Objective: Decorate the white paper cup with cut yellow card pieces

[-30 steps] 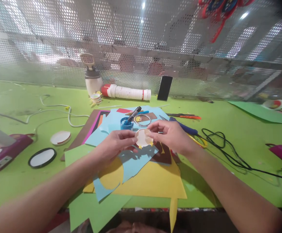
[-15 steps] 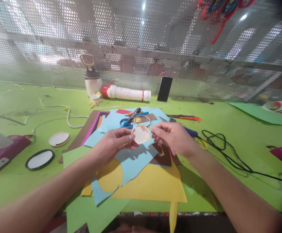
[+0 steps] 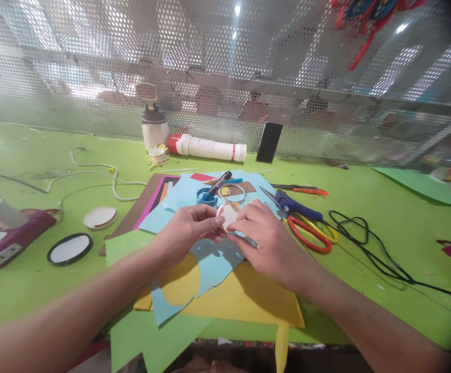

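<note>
White disc is what everything centres on, up in both hands above the paper pile, so take it as the middle of the clock.

Starting from the left: out at 9 there's a shallow white lid with a bit of red on the rim, and lower, towards 8, a black-rimmed white oval. Both are just lying on the worktop, untouched. Between 10 and 11, by the bottle, sits a small white ring with yellow bits that looks further along to me.

Cutting has clearly been done: between 7 and 8 some blue paper has a curved cut edge.

Left hand has the disc pinched between thumb and fingers at its 9 o'clock edge. Right hand comes in from 4, fingers bent over the disc's face; can't tell if it's gripping or just pressing. It also hides whatever's fixed there, beyond a tan patch up top.

Scissors lie unused at 3. I'd call it midway: piece in progress, not put down yet.
</note>
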The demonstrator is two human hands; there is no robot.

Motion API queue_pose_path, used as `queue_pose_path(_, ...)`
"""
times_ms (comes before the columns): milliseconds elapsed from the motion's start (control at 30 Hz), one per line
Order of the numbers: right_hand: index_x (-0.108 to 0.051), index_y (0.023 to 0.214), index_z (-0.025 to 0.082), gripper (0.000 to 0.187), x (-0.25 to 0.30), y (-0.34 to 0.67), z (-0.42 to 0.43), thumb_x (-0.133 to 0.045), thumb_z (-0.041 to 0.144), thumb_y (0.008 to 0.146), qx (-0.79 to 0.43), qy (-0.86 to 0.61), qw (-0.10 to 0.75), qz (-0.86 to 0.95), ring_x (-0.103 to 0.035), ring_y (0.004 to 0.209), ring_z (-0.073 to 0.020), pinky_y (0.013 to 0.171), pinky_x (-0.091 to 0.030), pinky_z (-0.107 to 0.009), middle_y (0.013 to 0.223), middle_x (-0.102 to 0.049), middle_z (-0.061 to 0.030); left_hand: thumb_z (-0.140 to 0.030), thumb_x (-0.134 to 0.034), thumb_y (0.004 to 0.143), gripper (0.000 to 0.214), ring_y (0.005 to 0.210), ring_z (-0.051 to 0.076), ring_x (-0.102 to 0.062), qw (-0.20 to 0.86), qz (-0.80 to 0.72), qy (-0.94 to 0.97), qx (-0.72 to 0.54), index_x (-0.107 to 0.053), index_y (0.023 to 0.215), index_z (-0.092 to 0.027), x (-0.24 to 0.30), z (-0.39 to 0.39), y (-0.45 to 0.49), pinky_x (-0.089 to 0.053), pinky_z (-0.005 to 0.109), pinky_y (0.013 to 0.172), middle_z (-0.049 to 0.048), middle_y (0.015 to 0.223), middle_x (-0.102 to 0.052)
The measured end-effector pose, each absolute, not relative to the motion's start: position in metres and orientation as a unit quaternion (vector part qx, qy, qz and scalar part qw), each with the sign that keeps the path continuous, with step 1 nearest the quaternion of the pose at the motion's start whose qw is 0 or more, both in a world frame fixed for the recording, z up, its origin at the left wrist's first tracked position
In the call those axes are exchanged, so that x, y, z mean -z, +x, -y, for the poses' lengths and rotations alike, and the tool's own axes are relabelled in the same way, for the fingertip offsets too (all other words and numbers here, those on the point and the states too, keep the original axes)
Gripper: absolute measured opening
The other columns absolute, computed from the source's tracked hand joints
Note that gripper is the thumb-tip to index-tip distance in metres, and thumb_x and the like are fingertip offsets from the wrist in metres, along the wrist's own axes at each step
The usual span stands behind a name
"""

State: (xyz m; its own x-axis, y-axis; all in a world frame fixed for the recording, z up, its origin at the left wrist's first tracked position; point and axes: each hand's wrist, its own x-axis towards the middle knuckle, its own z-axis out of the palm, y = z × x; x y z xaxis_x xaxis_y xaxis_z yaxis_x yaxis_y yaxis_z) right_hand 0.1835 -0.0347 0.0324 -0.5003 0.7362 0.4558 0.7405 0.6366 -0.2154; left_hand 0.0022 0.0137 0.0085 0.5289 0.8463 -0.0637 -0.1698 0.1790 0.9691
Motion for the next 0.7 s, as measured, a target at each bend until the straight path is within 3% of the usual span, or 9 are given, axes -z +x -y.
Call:
queue_pose_path(233, -0.067, 0.076, 0.012, 0.02, -0.0275, 0.1826, 0.0315, -0.052, 0.011, 0.088, 0.014, -0.421, 0.283, 0.862, -0.047, 0.078, -0.021, 0.073, -0.041, -0.037, 0.075, -0.059, -0.0082, -0.029, -0.07, 0.077, 0.02, 0.069, 0.014, -0.062, 0.699, -0.319, 0.532, -0.357, -0.064, 0.082, -0.011, -0.0056, -0.0132, 0.0014, -0.051, 0.03, 0.07, 0.0049, 0.075, -0.066)
queue_pose_path(700, -0.062, 0.076, 0.014, 0.015, -0.0257, 0.1818, 0.032, -0.053, 0.013, 0.088, 0.004, -0.433, 0.276, 0.858, -0.048, 0.082, -0.0206, 0.074, -0.037, -0.035, 0.079, -0.058, -0.0068, -0.03, -0.069, 0.078, 0.02, 0.069, 0.014, -0.062, 0.7, -0.33, 0.529, -0.347, -0.063, 0.082, -0.011, -0.0068, -0.0117, 0.0031, -0.05, 0.03, 0.071, 0.0054, 0.075, -0.066)
